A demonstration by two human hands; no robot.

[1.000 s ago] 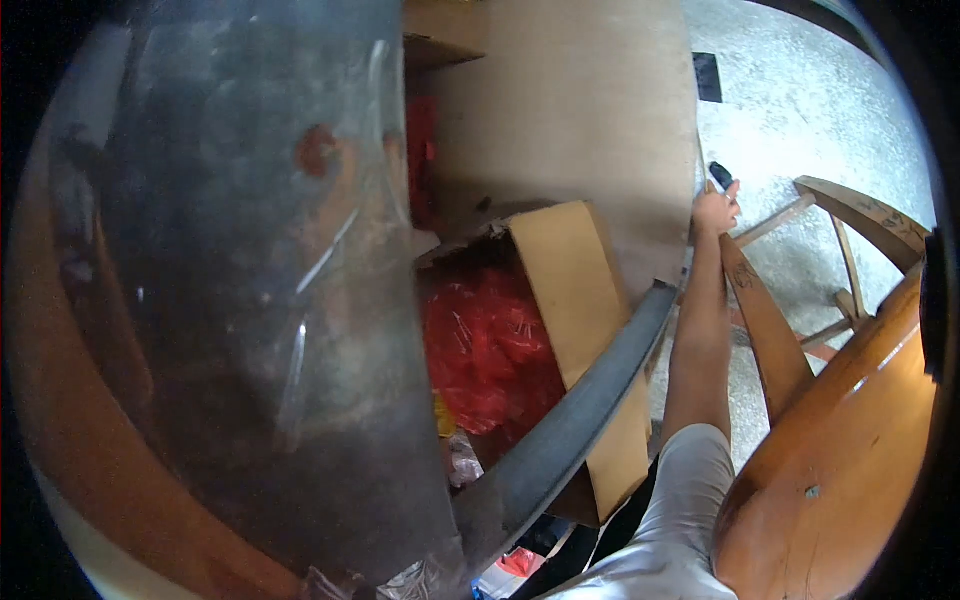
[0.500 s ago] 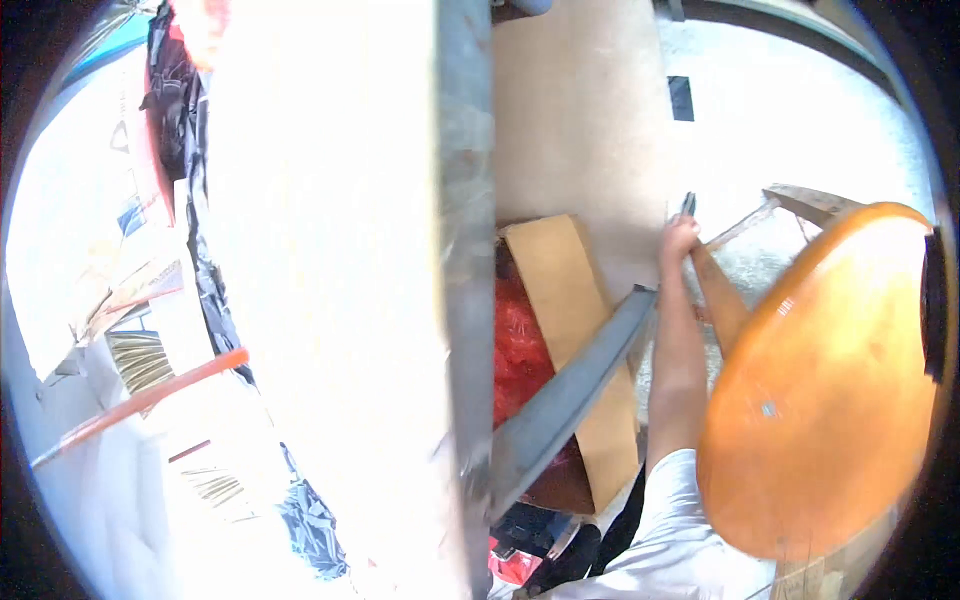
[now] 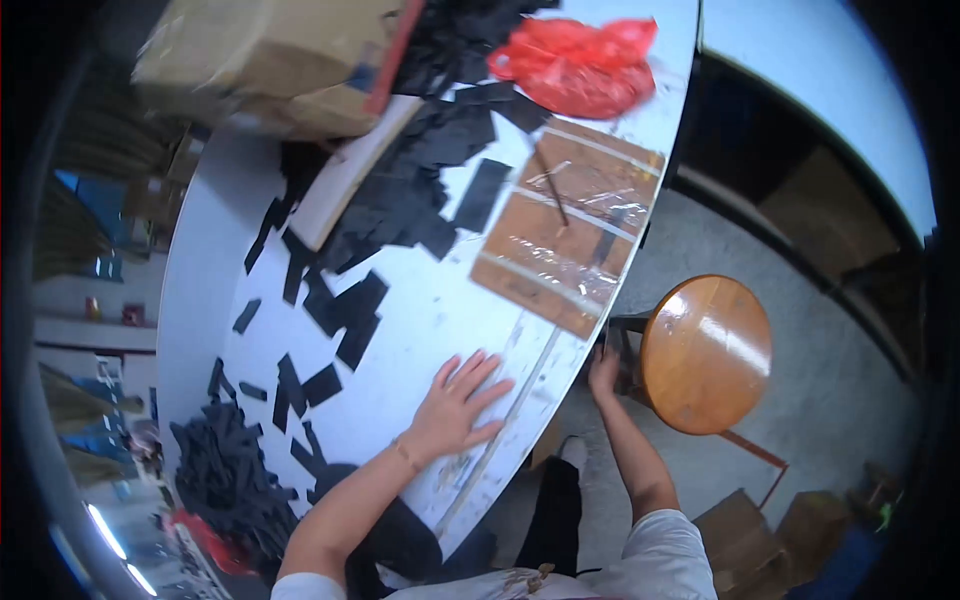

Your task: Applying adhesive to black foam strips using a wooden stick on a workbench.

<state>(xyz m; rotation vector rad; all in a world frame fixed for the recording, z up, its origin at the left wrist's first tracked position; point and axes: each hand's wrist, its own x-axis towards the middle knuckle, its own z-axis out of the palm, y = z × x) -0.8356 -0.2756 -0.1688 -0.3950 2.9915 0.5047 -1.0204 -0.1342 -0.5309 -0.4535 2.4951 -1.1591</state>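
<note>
My left hand (image 3: 458,402) lies flat on the white table (image 3: 420,330), fingers spread, holding nothing. My right hand (image 3: 604,372) reaches below the table's edge and grips the frame of a round wooden stool (image 3: 706,352) at its left side. Black flat pieces (image 3: 345,310) lie scattered on the table beyond my left hand. A brown cardboard sheet with clear tape (image 3: 568,235) lies further up near the table's right edge.
A red plastic bag (image 3: 580,65) and a cardboard box (image 3: 265,60) sit at the table's far end. A heap of black pieces (image 3: 225,470) lies at the near left. Cardboard boxes (image 3: 780,530) stand on the grey floor at the lower right.
The view has swung from under the table up to its top. My left hand now rests on the tabletop. My right hand has gone from a dark object to the stool's frame.
</note>
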